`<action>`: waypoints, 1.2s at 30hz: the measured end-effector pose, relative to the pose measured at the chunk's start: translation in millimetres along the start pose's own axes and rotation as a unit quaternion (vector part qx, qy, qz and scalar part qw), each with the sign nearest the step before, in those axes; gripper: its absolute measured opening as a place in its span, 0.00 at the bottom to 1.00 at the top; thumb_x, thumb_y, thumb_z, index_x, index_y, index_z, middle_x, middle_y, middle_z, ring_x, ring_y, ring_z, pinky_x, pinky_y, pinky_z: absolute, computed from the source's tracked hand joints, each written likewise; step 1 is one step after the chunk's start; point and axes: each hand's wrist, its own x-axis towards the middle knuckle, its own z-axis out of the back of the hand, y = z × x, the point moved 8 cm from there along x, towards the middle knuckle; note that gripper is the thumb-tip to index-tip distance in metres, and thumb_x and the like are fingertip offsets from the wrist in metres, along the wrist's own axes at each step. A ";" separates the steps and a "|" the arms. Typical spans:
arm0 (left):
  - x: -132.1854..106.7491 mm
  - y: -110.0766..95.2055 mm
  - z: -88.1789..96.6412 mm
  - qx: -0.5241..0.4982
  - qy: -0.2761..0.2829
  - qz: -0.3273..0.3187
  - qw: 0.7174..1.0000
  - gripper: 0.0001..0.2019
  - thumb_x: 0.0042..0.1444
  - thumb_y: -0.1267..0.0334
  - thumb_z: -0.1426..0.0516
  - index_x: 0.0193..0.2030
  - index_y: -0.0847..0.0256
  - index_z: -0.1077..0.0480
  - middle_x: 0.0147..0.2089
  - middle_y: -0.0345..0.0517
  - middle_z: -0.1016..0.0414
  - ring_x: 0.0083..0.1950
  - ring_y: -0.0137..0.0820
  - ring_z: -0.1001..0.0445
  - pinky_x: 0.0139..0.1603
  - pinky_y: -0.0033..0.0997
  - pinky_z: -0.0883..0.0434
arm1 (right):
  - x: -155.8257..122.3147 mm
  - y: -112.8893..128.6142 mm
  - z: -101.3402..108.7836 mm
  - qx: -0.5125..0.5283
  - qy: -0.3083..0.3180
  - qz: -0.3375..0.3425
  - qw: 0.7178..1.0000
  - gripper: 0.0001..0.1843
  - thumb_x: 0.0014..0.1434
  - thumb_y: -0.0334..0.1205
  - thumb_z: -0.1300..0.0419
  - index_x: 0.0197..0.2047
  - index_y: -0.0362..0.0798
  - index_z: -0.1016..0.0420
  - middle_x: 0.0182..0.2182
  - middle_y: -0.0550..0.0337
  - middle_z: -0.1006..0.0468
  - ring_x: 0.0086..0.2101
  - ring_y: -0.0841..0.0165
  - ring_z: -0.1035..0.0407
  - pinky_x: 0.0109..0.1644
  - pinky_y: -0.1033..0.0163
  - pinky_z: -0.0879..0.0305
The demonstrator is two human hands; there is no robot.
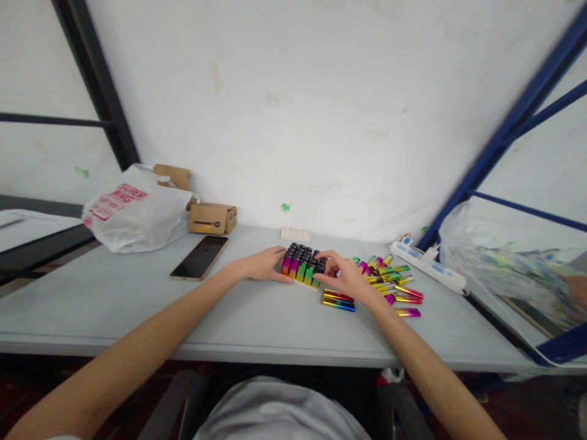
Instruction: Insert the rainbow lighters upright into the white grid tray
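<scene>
A tight block of upright lighters (300,267) with black tops and shiny rainbow bodies stands in rows on the table, with a strip of white tray (308,285) showing under its front edge. My left hand (268,264) cups the block's left side, thumb at the front and fingers toward the back. At the right end, my right hand (342,273) has its fingers and thumb curled around the outermost lighters; its exact grip is partly hidden. Just in front of that hand lie a few loose lighters (338,300). More loose lighters (389,278) are scattered to its right.
A white tray (296,234) sits by the wall. To the left are a phone (200,258), a cardboard box (211,219) and a white plastic bag (137,211). A power strip (428,266) and clear plastic bag (477,244) are at right, near part of another person's hand (578,288).
</scene>
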 end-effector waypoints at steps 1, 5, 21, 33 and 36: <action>0.0 0.4 -0.1 0.001 0.001 0.000 1.000 0.47 0.59 0.32 0.31 0.75 0.63 0.32 0.76 0.63 0.30 0.76 0.56 0.30 0.80 0.48 0.36 | 0.3 -0.9 -0.3 0.003 -0.002 -0.002 1.000 0.25 0.66 0.58 0.31 0.58 0.51 0.24 0.25 0.68 0.24 0.24 0.69 0.30 0.30 0.65 0.35; -0.6 -0.2 1.0 -0.003 -0.002 -0.007 1.000 0.46 0.59 0.31 0.32 0.75 0.59 0.32 0.77 0.61 0.30 0.77 0.56 0.31 0.80 0.49 0.37 | -1.4 -3.9 7.3 0.002 -0.014 -0.013 1.000 0.24 0.73 0.59 0.38 0.60 0.50 0.25 0.24 0.69 0.26 0.23 0.69 0.32 0.31 0.64 0.36; -0.4 6.1 1.4 -0.066 -0.049 0.011 0.997 0.48 0.50 0.33 0.26 0.70 0.61 0.27 0.69 0.62 0.25 0.70 0.58 0.26 0.75 0.54 0.31 | 128.0 -62.2 -12.5 -0.240 0.088 0.043 0.966 0.13 0.70 0.32 0.35 0.56 0.42 0.17 0.56 0.41 0.16 0.56 0.57 0.21 0.65 0.52 0.28; -2.4 10.8 2.8 -0.011 -0.057 0.006 0.998 0.47 0.50 0.33 0.26 0.69 0.59 0.28 0.71 0.62 0.28 0.74 0.58 0.31 0.78 0.55 0.34 | 111.0 -95.4 7.7 -0.302 0.064 -0.057 0.950 0.20 0.70 0.26 0.41 0.63 0.41 0.20 0.53 0.42 0.16 0.52 0.59 0.20 0.63 0.54 0.28; 1.8 16.2 5.9 0.002 -0.073 0.017 0.997 0.42 0.51 0.31 0.28 0.63 0.60 0.25 0.66 0.61 0.24 0.67 0.57 0.26 0.73 0.53 0.29 | 77.4 -85.7 78.4 -0.224 -0.098 -0.013 0.969 0.19 0.73 0.33 0.42 0.63 0.43 0.20 0.50 0.44 0.17 0.47 0.58 0.20 0.58 0.50 0.24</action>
